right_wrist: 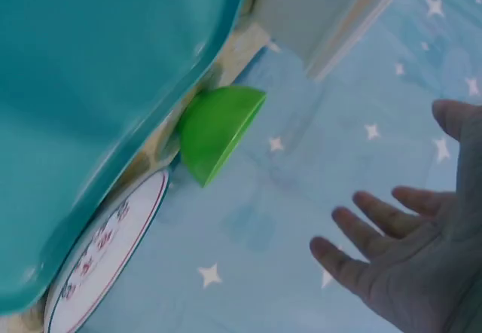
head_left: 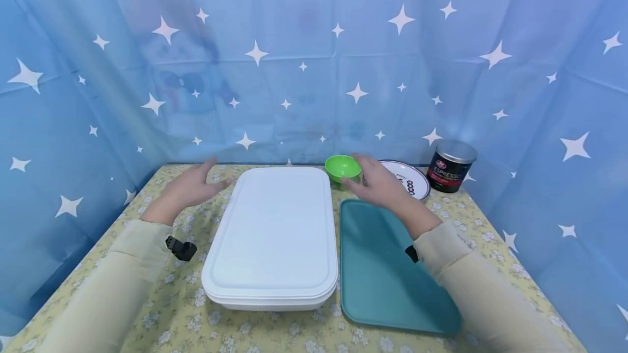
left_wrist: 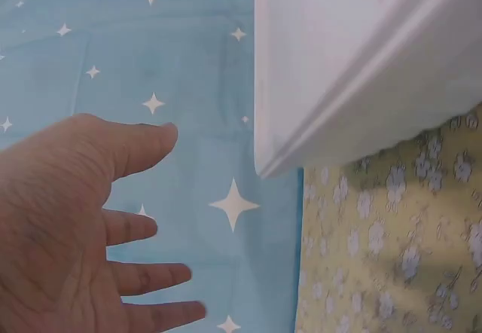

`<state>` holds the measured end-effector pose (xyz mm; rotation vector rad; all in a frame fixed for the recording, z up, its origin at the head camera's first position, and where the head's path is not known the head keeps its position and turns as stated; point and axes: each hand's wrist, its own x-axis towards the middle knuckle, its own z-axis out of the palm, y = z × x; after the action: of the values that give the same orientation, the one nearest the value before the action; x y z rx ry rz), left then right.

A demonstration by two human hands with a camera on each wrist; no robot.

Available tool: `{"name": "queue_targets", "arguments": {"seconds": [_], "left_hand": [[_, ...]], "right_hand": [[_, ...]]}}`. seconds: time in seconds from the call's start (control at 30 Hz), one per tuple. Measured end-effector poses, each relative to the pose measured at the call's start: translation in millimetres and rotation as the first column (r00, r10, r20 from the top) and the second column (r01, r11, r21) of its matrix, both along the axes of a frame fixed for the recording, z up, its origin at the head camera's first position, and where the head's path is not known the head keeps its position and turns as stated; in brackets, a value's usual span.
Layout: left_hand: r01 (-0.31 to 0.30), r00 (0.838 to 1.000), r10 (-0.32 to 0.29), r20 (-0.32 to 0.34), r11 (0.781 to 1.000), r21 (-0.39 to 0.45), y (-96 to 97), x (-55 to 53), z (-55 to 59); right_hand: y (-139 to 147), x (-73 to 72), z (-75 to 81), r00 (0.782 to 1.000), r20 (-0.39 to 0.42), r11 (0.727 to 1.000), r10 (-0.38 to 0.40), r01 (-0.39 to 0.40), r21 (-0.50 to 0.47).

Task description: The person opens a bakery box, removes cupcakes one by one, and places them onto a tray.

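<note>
The box point(head_left: 275, 227) lies between the left hand point(head_left: 192, 186), fingers spread just off its far left corner, and the right hand point(head_left: 381, 183), also spread, raised beyond its right side, apart from the bowl point(head_left: 338, 168).

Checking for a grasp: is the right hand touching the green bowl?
Apart: the right wrist view shows blue curtain between right hand and green bowl.

Blk espresso tin point(head_left: 448, 170) nr curtain point(head_left: 309, 31)

Box point(head_left: 270, 233) left, tray point(head_left: 378, 268) right; bowl point(head_left: 339, 166) behind tray
</note>
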<state>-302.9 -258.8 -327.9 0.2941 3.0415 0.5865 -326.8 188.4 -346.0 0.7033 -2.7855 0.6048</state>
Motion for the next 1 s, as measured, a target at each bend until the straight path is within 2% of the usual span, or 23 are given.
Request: {"name": "queue_targets", "arguments": {"seconds": [0.1, 0.27, 0.37, 0.47, 0.6, 0.77, 1.0], "left_hand": [[0.004, 0.999, -0.006, 0.041, 0.998, 0.057, 3.4, 3.5, -2.9], [-0.016, 0.994, 0.006, 0.112, 0.996, 0.093, 7.2, 7.4, -8.5], [-0.007, 0.99, -0.012, 0.141, 0.991, 0.131, 6.9, 9.0, -13.1], [-0.009, 0.982, -0.032, 0.187, 0.976, 0.216, 5.8, 10.1, -19.0], [-0.041, 0.968, -0.045, 0.248, 0.943, 0.33, 5.8, 11.5, -26.4], [-0.034, 0.962, -0.07, 0.264, 0.928, 0.37, 6.8, 13.1, -31.9], [-0.032, 0.961, -0.075, 0.267, 0.926, 0.377, 7.8, 16.4, -31.8]], "right_hand": [[-5, 3.5, -3.2, 0.998, 0.047, 0.999, 0.03, -0.028, -0.037], [-11, 7.8, -9.6, 0.991, 0.116, 0.995, 0.061, -0.051, -0.092], [-15, 9.7, -13.0, 0.981, 0.176, 0.992, 0.077, -0.057, -0.116], [-20, 12.4, -16.1, 0.963, 0.256, 0.99, 0.088, -0.056, -0.129], [-25, 15.1, -21.9, 0.938, 0.331, 0.987, 0.101, -0.054, -0.149], [-26, 15.3, -30.0, 0.936, 0.335, 0.988, 0.109, -0.065, -0.14], [-27, 19.2, -33.6, 0.909, 0.375, 0.977, 0.18, -0.122, -0.173]]}}
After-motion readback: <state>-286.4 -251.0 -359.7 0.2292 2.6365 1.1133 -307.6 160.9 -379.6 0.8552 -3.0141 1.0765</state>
